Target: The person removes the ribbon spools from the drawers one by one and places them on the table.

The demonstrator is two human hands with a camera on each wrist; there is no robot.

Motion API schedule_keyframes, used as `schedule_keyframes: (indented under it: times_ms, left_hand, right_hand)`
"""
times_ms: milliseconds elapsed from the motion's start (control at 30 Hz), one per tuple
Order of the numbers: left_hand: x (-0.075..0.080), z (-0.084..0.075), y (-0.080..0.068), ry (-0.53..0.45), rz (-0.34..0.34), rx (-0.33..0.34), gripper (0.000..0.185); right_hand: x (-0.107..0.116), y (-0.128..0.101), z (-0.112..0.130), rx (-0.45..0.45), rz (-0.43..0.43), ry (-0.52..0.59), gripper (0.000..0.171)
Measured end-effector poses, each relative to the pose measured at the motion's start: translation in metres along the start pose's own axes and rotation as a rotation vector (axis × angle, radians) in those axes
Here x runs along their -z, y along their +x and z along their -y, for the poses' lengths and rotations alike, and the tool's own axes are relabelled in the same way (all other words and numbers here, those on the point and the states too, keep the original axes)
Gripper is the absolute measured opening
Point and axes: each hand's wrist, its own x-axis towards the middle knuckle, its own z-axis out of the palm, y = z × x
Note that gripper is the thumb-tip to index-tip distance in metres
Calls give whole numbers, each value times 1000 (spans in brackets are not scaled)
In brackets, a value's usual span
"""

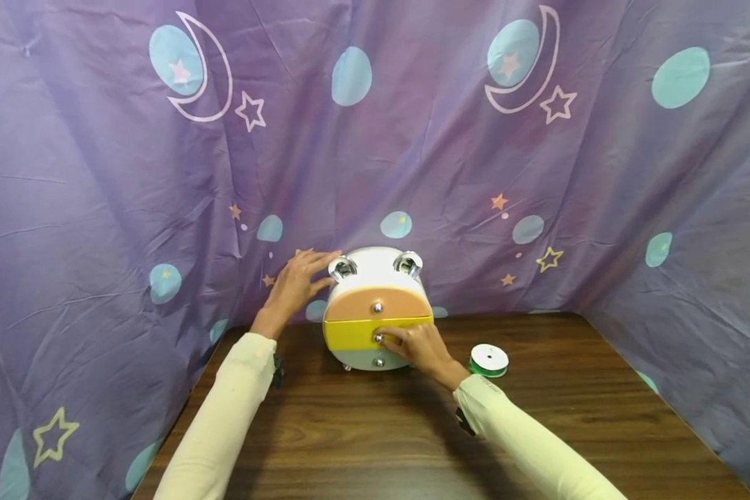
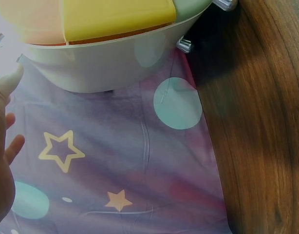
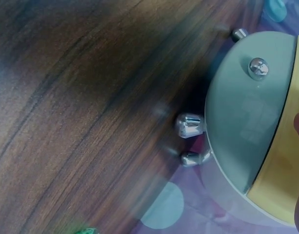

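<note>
A small rounded chest of drawers (image 1: 380, 260) with a white shell stands at the back of the table. Its fronts are an orange top drawer (image 1: 350, 305), a yellow middle drawer (image 1: 346, 335) and a grey-green bottom drawer (image 3: 247, 112), each with a silver knob. My right hand (image 1: 421, 347) pinches the yellow drawer's knob (image 1: 378, 338). In the left wrist view, the yellow front stands slightly out from the shell. My left hand (image 1: 295, 283), fingers extended, rests against the chest's upper left side, by a round silver fitting (image 1: 344, 267).
A ribbon spool (image 1: 489, 359) with a white face and green ribbon lies right of the chest. Short silver feet (image 3: 189, 126) hold the chest above the wooden table (image 1: 350, 430). Behind it hangs a purple curtain (image 1: 437, 173) with moons and stars.
</note>
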Motion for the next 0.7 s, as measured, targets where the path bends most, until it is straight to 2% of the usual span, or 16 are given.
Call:
schedule_keyframes:
  times_ms: [467,700]
  left_hand:
    - [-1,-2,-5,-6,2,-4,65]
    - [-1,-3,-1,-3,-2,-1,66]
  right_hand:
    - [3,-10,8,46,-40,-12,33]
    - [10,-10,10,61,-40,-16,31]
